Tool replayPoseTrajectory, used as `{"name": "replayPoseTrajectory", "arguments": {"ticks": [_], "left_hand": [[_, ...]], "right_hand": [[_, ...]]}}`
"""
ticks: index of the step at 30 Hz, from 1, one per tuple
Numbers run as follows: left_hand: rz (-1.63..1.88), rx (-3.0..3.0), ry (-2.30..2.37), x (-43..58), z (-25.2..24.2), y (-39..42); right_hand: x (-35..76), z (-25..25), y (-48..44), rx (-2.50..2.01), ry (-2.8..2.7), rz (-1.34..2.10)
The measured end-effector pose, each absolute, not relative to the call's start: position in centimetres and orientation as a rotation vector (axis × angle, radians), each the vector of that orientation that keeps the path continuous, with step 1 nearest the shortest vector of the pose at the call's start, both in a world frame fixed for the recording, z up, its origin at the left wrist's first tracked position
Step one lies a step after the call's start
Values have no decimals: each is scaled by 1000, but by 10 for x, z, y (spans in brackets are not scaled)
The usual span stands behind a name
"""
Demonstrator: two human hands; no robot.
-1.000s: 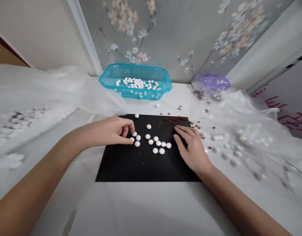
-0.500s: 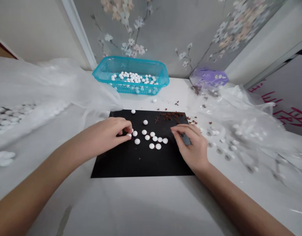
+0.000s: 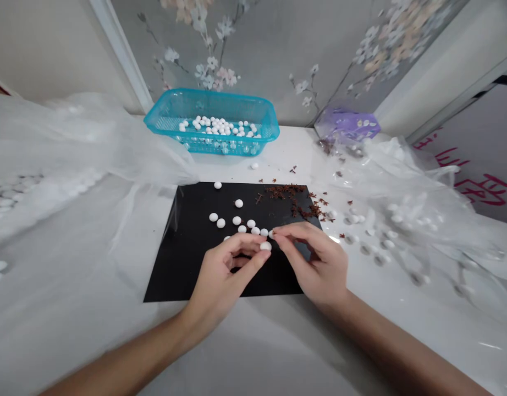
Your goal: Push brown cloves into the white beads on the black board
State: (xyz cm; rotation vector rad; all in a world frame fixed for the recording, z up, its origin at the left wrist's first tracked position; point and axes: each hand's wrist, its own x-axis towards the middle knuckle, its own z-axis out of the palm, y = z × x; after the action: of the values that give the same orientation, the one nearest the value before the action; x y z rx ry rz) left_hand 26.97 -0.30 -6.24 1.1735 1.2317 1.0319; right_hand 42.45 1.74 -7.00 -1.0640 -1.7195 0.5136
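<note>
Over the black mat (image 3: 166,275), my left hand (image 3: 226,269) pinches a white ball (image 3: 265,247) between thumb and fingertips. My right hand (image 3: 319,261) is closed close beside it, thumb and forefinger pressed together; whatever they hold is too small to make out. Several loose white balls (image 3: 237,220) lie on the mat, some partly hidden behind my hands. Small dark-red, star-shaped pieces (image 3: 284,191) are scattered over the mat's far right corner and past its edge.
Behind the mat stands a turquoise basket (image 3: 212,144) with white balls in it. A clear plastic bag (image 3: 422,203) with white pieces lies at the right, near a purple package (image 3: 348,125). White plastic sheeting (image 3: 92,143) covers the left side.
My left hand has moved right and toward me, carrying a white ball from the mat's left side. My right hand has shifted slightly left, so the fingertips now nearly meet.
</note>
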Motion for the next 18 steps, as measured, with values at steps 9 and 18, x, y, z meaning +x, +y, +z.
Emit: {"name": "replayPoseTrajectory", "arguments": {"ticks": [9, 18], "left_hand": [[1097, 1118, 1184, 268, -67, 0], [1131, 1032, 1133, 265, -66, 2]], "right_hand": [[422, -67, 16, -1078, -1715, 644], [423, -68, 18, -1025, -1732, 738]]}}
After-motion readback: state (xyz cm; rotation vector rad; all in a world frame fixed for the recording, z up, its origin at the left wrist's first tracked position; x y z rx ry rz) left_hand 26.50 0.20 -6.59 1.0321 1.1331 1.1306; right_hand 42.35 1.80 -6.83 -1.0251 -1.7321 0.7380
